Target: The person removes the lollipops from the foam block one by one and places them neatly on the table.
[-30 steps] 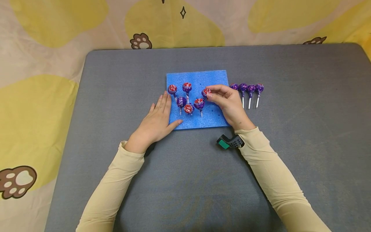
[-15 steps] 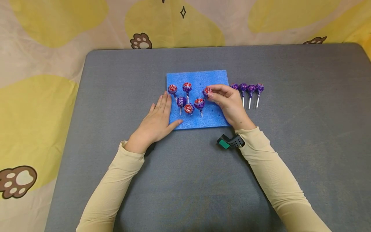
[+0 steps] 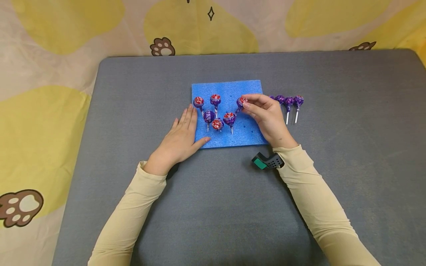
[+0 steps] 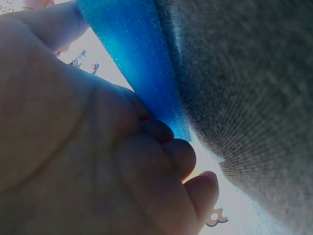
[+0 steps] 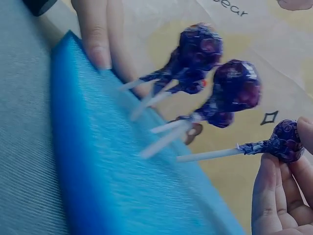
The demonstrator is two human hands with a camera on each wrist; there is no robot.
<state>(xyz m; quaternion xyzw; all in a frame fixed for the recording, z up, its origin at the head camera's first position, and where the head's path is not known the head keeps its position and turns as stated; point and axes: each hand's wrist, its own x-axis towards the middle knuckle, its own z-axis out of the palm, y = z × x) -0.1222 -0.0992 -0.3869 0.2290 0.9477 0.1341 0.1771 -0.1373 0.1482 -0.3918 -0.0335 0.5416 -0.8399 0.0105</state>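
A blue foam board point(image 3: 229, 88) lies on the table, with several purple-and-red wrapped lollipops point(image 3: 215, 99) standing in it on their sticks. The left hand point(image 3: 179, 137) lies with straight fingers along the board's left edge, its thumb over the near-left corner. Between thumb and fingers, the right hand point(image 3: 269, 117) pinches the candy head of another lollipop point(image 3: 241, 101) over the board's right half. In the right wrist view that lollipop's stick point(image 5: 210, 155) points toward the foam; whether its tip is in the foam I cannot tell. The left wrist view shows the fingers against the foam edge point(image 4: 142, 54).
Right of the board, several more lollipops point(image 3: 289, 101) lie in a row on the grey table point(image 3: 349, 147), partly hidden by the right hand. Small holes show in the board's near-right part. A patterned yellow cloth point(image 3: 199, 26) hangs behind the table.
The right hand and the pinched lollipop have shifted slightly to the right and away from the person. The left hand and the standing lollipops stay put.
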